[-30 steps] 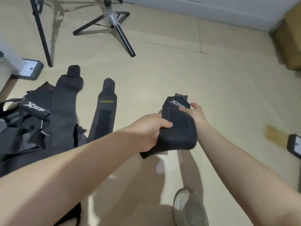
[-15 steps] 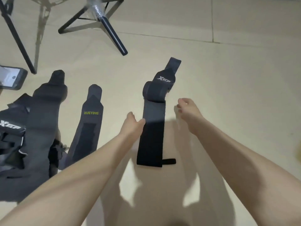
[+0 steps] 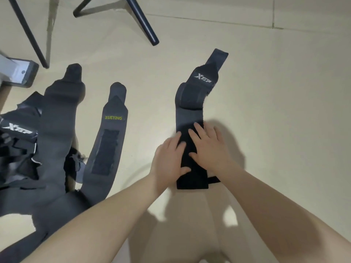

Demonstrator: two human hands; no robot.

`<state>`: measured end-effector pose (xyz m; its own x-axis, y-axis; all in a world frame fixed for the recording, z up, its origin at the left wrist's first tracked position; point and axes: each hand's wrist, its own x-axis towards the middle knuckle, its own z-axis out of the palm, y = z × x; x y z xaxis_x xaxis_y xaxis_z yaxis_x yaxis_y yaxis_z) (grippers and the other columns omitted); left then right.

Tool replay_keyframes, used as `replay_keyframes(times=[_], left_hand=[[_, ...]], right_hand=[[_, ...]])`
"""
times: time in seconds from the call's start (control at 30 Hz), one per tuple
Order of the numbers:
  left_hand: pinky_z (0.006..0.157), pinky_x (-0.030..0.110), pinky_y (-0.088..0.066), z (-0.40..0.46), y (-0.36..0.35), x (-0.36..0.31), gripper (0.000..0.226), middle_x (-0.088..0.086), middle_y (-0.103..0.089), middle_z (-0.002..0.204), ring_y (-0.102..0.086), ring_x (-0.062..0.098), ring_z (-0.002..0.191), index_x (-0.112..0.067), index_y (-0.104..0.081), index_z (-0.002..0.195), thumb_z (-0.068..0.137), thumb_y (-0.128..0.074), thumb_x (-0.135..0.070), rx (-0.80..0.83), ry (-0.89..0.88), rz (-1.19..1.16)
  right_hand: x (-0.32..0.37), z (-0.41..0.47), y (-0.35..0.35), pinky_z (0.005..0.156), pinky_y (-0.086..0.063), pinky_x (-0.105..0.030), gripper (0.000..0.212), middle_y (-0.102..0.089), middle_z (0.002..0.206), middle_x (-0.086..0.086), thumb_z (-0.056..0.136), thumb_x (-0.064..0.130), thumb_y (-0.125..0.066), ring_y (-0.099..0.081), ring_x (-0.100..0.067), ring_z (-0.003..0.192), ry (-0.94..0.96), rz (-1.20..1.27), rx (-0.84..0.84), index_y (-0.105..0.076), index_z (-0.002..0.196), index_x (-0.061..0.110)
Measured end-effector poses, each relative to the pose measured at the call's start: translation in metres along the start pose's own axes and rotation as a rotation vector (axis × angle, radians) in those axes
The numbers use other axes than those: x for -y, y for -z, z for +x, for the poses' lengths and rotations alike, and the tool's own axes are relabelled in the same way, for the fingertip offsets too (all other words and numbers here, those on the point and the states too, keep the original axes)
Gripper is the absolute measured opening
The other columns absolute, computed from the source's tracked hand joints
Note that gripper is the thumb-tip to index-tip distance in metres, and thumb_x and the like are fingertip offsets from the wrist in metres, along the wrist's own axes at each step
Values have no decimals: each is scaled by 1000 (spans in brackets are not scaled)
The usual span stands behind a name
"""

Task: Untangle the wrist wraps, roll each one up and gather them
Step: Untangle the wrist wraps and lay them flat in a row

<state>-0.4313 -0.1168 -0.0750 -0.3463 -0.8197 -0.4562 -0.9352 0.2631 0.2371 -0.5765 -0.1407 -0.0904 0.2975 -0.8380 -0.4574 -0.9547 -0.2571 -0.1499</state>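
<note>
Palms flat, your left hand (image 3: 169, 160) and right hand (image 3: 209, 147) press the XTEP wrist wrap (image 3: 191, 114) onto the floor (image 3: 275, 111) (its middle hidden beneath them), the tangled pile (image 3: 24, 149) cut off at left.

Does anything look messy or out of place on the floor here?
Yes: the pile of wraps at far left is tangled. The wrap under both hands, left hand and right hand, has a fold near its far end.

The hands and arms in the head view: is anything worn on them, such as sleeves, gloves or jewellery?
No sleeves or gloves show: both forearms are bare to the frame edge. The right hand seems to carry a thin ring on one finger; the left hand wears nothing visible.
</note>
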Motion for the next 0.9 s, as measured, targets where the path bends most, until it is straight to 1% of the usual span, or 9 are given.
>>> replay_keyframes(times=[0.13,0.27,0.33,0.4,0.5,0.63,0.7,0.8,0.9], left_hand=[[114,32,-11,4,0,13,67,5,-28,150,-21,23,139,-10,-38,139,89,-51,-52,127,-311,264],[111,33,-20,3,-1,18,65,5,-31,148,-29,23,134,-15,-31,144,90,-55,-41,200,-412,213],[114,35,-15,-1,-7,19,78,7,-8,158,-19,23,140,-14,-15,150,89,-57,-41,217,-391,259],[115,36,-10,-5,-12,18,85,7,10,158,-12,23,142,-13,-3,151,90,-52,-47,203,-368,310],[117,37,1,-5,-17,16,88,8,16,157,-2,25,145,-12,5,150,91,-47,-52,173,-366,337],[114,37,11,6,-18,7,89,8,15,158,9,24,146,-13,4,151,90,-52,-48,127,-315,266],[115,35,9,15,-15,-1,90,7,12,158,6,23,146,-13,1,151,89,-56,-45,106,-284,220],[117,34,1,23,-7,-7,92,7,5,159,-2,24,145,-13,-5,151,86,-61,-44,106,-278,211],[113,34,-16,16,-3,-3,96,6,-18,152,-24,23,137,-12,-7,150,82,-64,-47,119,-309,216]], right_hand=[[7,-2,7,93,-36,-34,37,-46,131,-8,99,34,-38,-45,-26,116,-49,52,-82,-43,128,11],[-3,3,12,71,-42,-37,33,-59,106,-13,82,8,-58,-57,-33,92,-82,55,-347,-56,115,6],[-12,11,13,88,-45,-44,53,-49,133,-21,81,9,-63,-51,-40,117,-104,67,-392,-49,131,4],[-19,20,13,111,-24,-44,65,-13,157,-16,94,23,-50,-18,-33,143,-122,90,-232,-18,150,10],[-37,38,15,117,-6,-39,67,13,159,-4,100,41,-32,8,-22,146,-136,57,-104,5,151,19],[-56,61,22,117,-2,-38,69,19,158,-2,99,50,-26,14,-20,146,-149,-17,-21,10,150,21],[-60,65,28,117,-10,-38,67,6,160,-6,99,45,-31,2,-24,147,-136,50,-100,2,152,18],[-56,54,34,102,-35,-38,56,-44,142,-12,98,31,-43,-43,-30,127,-114,214,-307,-27,146,8],[-40,29,21,102,-34,-37,50,-50,137,-9,98,32,-41,-48,-28,122,-19,241,-291,-36,143,8]])
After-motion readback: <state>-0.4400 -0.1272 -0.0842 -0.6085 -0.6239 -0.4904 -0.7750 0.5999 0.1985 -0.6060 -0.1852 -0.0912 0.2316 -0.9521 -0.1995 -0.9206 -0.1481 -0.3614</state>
